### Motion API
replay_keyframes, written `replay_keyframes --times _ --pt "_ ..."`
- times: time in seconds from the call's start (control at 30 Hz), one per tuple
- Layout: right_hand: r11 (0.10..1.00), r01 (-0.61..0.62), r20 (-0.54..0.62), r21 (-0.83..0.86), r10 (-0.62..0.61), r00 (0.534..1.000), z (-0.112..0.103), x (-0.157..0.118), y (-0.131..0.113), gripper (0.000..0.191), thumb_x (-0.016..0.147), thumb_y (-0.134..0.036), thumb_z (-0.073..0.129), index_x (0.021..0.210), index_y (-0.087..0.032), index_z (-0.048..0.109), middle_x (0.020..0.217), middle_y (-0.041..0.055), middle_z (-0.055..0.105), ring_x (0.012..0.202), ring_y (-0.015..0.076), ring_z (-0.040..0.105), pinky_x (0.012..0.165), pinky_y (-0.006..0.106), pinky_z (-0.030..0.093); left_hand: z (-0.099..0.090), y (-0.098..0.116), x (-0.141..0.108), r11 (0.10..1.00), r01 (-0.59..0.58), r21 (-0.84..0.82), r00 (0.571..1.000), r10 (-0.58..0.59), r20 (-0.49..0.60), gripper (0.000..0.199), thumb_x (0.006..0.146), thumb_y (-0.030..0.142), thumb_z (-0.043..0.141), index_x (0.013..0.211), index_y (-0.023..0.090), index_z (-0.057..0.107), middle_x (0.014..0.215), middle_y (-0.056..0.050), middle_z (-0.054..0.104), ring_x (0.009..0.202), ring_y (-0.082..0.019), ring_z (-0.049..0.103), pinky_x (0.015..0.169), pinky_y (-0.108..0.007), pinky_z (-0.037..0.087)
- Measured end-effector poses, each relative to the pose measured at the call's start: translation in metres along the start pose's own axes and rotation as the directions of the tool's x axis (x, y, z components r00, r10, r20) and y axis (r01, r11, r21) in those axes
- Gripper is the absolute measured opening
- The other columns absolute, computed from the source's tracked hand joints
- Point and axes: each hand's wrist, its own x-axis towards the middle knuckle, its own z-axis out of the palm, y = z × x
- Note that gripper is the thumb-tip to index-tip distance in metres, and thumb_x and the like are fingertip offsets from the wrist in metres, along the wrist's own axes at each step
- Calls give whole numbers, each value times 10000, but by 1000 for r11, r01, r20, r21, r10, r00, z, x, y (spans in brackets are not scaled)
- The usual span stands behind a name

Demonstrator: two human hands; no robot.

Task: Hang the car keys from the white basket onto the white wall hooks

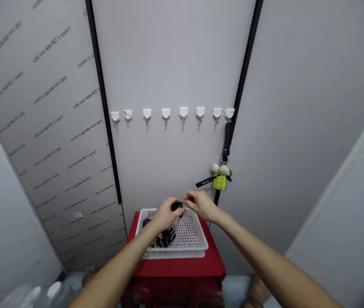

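Note:
Above a white perforated basket (202, 239), my left hand (166, 214) is closed around a small dark object (177, 206). My right hand (201, 204) meets it from the right, its thumb and fingers pinched at a small metallic part too tiny to make out. Several black items (165, 238) lie in the left side of the basket, partly behind my left hand and forearm. Behind my right hand, a black strap (227, 139) hangs from the rightmost hook, with a yellow-green charm (219, 182) and a black tag (204, 182).
The basket stands on a red stool (175, 268) against a grey wall panel. A row of several white hooks (166, 114) runs across the panel. White-lidded containers (54, 289) stand on the floor at lower left.

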Motion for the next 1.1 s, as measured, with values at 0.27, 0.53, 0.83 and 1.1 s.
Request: replay_keyframes --times 0.27,0.53,0.83,1.1 --pt "963 -111 -83 244 134 987 -23 6 -2 74 621 -189 398 579 -152 447 440 -44 447 395 60 399 410 170 308 -5 18 12 996 -87 32 979 91 -180 243 598 166 505 839 156 488 790 -22 512 730 -114 471 693 -260 378" --pt "926 -69 -431 370 237 871 -97 35 -9 78 598 -217 433 586 -145 463 411 -47 463 378 62 442 426 180 373 -15 71 54 965 -257 -49 947 241 -210 371 635 105 413 999 178 417 957 -43 500 824 -116 473 736 -266 380" --pt "942 -106 -743 318 317 590 -165 87 -7 111 568 -178 444 621 -118 521 443 -20 495 395 81 487 430 199 413 -31 138 117 960 -270 74 932 280 -230 447 632 126 403 1078 134 373 1028 -90 473 842 -142 480 773 -283 372" --pt "946 -299 -746 125 288 600 -168 105 6 169 576 -141 421 654 -112 569 478 19 560 481 110 538 529 224 422 -35 146 132 972 -202 121 955 223 -197 439 623 117 407 1062 110 400 1041 -104 479 863 -157 481 782 -284 367"
